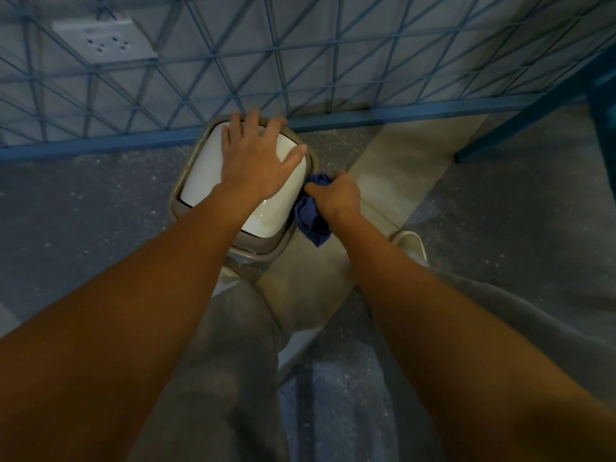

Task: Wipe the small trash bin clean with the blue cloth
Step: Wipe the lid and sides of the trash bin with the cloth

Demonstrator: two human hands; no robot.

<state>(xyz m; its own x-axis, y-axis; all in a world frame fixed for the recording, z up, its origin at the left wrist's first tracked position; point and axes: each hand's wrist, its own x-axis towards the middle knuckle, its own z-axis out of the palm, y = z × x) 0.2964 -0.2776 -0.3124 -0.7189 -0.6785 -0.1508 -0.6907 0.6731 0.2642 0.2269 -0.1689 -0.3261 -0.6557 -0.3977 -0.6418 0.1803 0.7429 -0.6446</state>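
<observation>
On the speckled grey floor, the right hand clenches the crumpled blue cloth against the right side of the small taupe plastic trash bin. Farther off, the left hand lies flat, fingers spread, steadying its white swing lid. Wiping seems underway; next probably calls for dragging the cloth along the rim.

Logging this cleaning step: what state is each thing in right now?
Small trash bin: upright on the floor, white lid closed.
Blue cloth: bunched against the bin's right side.
Left hand: spread flat on the lid.
Right hand: closed on the cloth.
Wall socket: nothing plugged in.
</observation>
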